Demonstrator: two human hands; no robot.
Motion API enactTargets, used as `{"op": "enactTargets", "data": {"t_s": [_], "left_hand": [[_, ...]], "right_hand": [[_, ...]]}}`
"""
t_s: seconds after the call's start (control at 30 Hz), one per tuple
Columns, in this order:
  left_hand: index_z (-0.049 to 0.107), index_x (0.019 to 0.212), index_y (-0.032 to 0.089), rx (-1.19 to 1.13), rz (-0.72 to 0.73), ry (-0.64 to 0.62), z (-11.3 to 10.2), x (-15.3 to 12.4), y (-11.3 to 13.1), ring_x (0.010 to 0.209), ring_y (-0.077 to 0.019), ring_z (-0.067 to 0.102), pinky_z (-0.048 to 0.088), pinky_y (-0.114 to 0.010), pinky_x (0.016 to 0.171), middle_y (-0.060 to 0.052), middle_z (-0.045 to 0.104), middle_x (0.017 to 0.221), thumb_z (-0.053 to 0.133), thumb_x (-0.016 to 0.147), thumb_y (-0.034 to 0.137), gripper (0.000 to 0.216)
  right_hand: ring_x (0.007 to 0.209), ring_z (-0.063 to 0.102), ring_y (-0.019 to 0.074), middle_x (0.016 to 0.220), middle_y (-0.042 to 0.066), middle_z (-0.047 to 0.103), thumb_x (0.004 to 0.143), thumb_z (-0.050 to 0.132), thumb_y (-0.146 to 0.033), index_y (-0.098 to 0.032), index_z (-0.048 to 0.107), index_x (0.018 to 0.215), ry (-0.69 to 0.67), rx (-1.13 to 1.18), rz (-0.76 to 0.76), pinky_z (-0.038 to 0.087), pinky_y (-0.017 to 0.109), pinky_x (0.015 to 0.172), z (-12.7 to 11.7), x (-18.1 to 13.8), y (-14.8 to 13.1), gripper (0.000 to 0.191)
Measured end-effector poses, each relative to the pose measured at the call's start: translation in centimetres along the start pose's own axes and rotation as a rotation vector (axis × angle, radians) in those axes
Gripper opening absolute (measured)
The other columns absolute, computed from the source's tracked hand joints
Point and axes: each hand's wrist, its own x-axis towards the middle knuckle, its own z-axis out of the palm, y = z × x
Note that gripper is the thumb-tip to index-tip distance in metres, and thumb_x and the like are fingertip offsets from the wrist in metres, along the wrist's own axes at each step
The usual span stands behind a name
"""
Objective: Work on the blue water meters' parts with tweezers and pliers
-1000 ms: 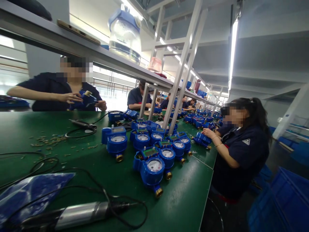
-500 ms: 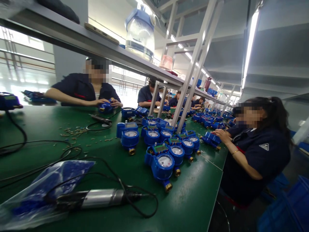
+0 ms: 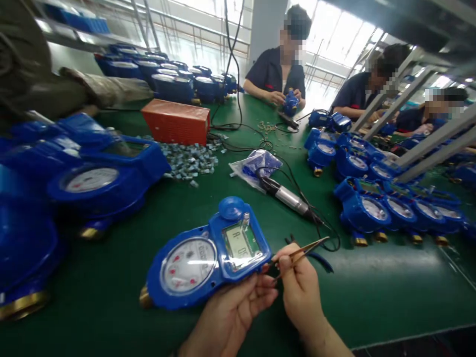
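A blue water meter (image 3: 178, 292) with a round dial and a lit-up small display leans in front of me, brass fitting toward the left. Under its lower right edge, my left hand (image 3: 238, 310) supports it with bent fingers. My right hand (image 3: 303, 292) is closed around a pair of tweezers (image 3: 307, 246); their joined end points up and right, while the other end reaches toward the meter's right edge. What the tips touch is too small to make out. Just behind the right hand lies a blue-handled tool (image 3: 323, 261), partly hidden.
An electric screwdriver (image 3: 292, 198) with a looping cable lies beyond, near a plastic bag (image 3: 256, 166). Small pale parts (image 3: 193, 161) are heaped by an orange box (image 3: 176, 121). Meters stand left (image 3: 107, 186) and right (image 3: 368, 208). A co-worker (image 3: 278, 74) handles a meter across the table.
My view has swung left and down. Both my hands, the meter and the tweezers now show; before, neither hand was in view.
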Motion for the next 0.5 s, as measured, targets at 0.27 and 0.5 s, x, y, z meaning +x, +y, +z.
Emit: {"op": "enactTargets", "data": {"t_s": [0.27, 0.5], "left_hand": [[0.072, 0.086, 0.005, -0.043, -0.013, -0.053, 0.49, -0.32, 0.04, 0.08, -0.0188, 0.066, 0.057, -0.028, 0.076, -0.014, 0.071, 0.086, 0.053, 0.086, 0.007, 0.019], [0.071, 0.087, 0.006, -0.093, -0.013, -0.073, 0.84, -0.44, 0.11, 0.078, -0.0178, 0.065, 0.055, -0.031, 0.078, -0.012, 0.07, 0.084, 0.053, 0.086, 0.008, 0.018]], "right_hand": [[0.076, 0.055, 0.0118, 0.08, -0.001, 0.057, 0.095, 0.042, -0.026, -0.022, 0.058, 0.089, -0.037, -0.029, -0.066, 0.041, 0.024, 0.07, -0.02, -0.37, -0.45, 0.018], [0.076, 0.055, 0.0136, 0.08, 0.001, 0.057, 0.096, 0.04, -0.033, -0.02, 0.058, 0.085, -0.071, -0.016, -0.023, 0.043, 0.025, 0.07, -0.13, -0.49, -0.63, 0.024]]}}
